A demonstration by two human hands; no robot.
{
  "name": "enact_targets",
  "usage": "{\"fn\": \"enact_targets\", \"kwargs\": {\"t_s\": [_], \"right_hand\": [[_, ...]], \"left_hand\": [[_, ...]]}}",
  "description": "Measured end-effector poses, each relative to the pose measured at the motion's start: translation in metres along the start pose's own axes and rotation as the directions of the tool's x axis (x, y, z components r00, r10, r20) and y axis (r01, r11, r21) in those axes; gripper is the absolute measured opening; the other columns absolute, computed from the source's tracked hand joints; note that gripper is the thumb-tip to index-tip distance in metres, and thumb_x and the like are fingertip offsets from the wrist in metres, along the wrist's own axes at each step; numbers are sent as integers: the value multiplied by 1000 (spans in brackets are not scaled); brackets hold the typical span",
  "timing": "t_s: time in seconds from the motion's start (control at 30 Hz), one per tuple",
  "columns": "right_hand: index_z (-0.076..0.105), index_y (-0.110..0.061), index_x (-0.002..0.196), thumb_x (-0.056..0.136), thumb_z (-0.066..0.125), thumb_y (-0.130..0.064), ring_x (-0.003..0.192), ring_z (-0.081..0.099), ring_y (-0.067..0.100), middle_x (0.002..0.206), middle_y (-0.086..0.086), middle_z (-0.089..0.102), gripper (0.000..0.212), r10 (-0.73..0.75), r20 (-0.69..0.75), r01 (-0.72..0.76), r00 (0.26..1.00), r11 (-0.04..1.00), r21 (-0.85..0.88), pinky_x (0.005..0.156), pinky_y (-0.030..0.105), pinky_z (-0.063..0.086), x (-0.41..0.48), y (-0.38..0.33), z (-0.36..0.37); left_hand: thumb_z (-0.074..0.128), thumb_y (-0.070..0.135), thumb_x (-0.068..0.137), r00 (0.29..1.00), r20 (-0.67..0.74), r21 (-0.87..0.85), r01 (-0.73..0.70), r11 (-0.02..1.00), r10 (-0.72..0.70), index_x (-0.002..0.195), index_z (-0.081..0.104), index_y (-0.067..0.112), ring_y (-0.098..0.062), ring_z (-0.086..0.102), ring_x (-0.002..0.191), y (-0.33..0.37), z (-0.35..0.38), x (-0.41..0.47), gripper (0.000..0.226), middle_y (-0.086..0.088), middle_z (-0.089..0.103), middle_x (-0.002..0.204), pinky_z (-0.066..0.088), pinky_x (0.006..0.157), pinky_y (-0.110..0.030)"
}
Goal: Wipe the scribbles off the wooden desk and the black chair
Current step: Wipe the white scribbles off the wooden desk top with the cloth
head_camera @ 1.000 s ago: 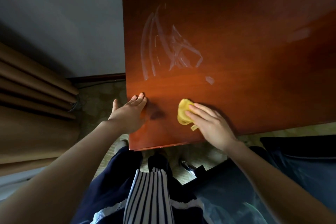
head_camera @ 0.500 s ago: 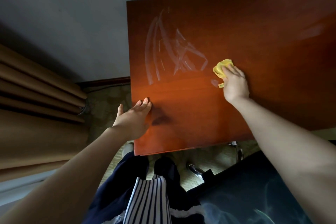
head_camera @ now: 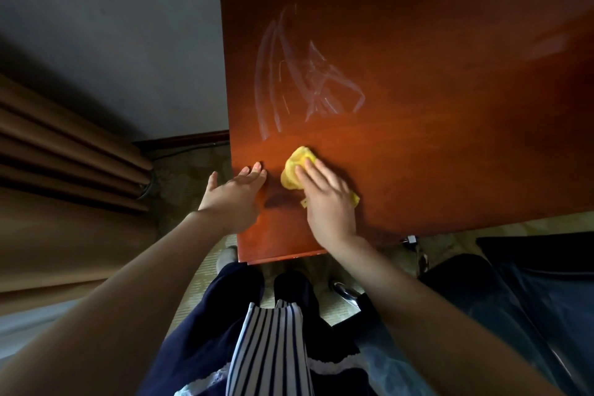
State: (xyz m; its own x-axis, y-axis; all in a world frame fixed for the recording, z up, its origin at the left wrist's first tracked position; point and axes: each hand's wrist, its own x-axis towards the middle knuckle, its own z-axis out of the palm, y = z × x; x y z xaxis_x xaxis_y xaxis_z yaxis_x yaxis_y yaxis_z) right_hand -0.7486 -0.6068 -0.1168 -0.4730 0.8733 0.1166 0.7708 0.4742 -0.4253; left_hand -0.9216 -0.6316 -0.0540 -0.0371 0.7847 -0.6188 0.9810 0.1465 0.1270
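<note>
Right hand [head_camera: 328, 206] has swept back, straight fingers [head_camera: 310, 175] pressing yellow cloth [head_camera: 296, 164] on desk [head_camera: 450, 154]; left hand [head_camera: 234, 196] lies flat.

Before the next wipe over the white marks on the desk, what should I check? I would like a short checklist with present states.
1. Yellow cloth under right hand: ok, fingers press it on the wooden desk.
2. Left hand steadies the desk: ok, flat near its left edge.
3. Scribbles wiped off: not ok, white lines show beyond the cloth.
4. Path from cloth to scribbles: ok, only bare wood.
5. Black chair clean: cannot tell, too dark.
</note>
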Motion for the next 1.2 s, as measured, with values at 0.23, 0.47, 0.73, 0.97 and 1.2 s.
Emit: {"fn": "enact_targets", "kwargs": {"t_s": [0.23, 0.47, 0.73, 0.97, 1.2], "right_hand": [[58, -18, 130, 82, 41, -4, 132, 39, 14, 139, -3, 52, 53, -234, 98, 238, 967, 971, -27, 93, 35, 43, -71, 35, -19], [60, -16, 127, 84, 47, 2, 129, 42, 18, 134, 0, 55, 48, 37, -53, -36, 998, 999, 9, 99, 42, 37, -96, 102, -52], [56, -11, 131, 92, 53, 2, 132, 41, 28, 138, 7, 52, 41, 363, -210, -360, 908, 931, 54, 105, 50, 38, -60, 140, -66], [49, -14, 137, 97, 47, -7, 140, 28, 23, 147, 6, 41, 41, 535, -149, -540, 832, 842, 5, 113, 28, 21, 28, 107, -49], [41, -18, 142, 99, 42, -10, 142, 21, 16, 152, 1, 33, 44, 434, -76, -438, 898, 898, -48, 110, 14, 9, 92, 40, -7]], "left_hand": [[40, 21, 96, 999, -32, -9, 9, 1000, -9, 152, 4, 25, -6, -1, 145, 2, 5, -1, 67, 12, -5, 159, 0, 116, -51], [42, 21, 96, 999, -47, -22, 4, 1000, -5, 152, 3, 25, -7, -2, 146, 1, 10, 0, 69, 11, -6, 159, 1, 117, -49], [40, 28, 97, 998, -61, 1, -29, 1000, 29, 152, 2, 23, -10, -2, 146, -1, 11, -1, 67, 9, -6, 159, 2, 117, -47], [32, 40, 99, 984, -35, 162, -168, 972, 176, 152, 6, 16, -21, 2, 145, -12, -2, 3, 64, -1, 2, 159, 0, 117, -48], [43, 37, 96, 964, -163, -9, -213, 977, 209, 150, 19, 21, -28, -5, 146, -41, -24, 17, 60, -2, 15, 155, -4, 118, -42]]}}
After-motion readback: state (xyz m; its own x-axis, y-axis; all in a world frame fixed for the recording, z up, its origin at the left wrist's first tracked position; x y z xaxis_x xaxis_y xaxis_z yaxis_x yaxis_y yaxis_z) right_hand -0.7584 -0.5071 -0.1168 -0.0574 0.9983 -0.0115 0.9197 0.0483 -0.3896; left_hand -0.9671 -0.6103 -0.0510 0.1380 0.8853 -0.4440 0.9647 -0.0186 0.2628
